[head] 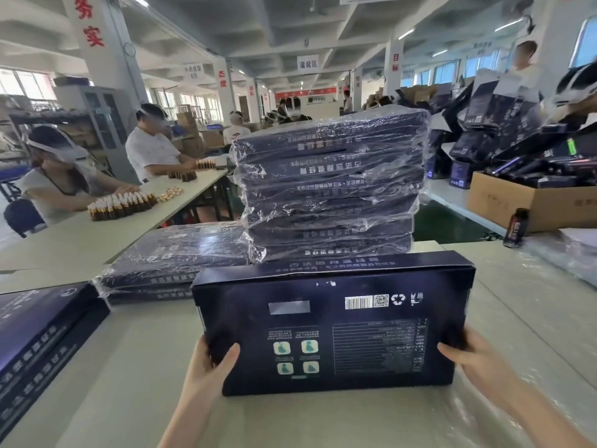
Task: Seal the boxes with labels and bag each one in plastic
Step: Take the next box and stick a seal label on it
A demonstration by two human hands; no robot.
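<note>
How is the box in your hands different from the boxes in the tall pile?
The held box has no bag; the boxes in the tall pile are in clear plastic. The held box stands tilted between the left hand and right hand; the pile's boxes lie flat. Both are dark blue.

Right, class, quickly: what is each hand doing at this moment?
Left hand: grips the left end of the dark box, thumb on its face.
Right hand: grips the same box's right end.
</note>
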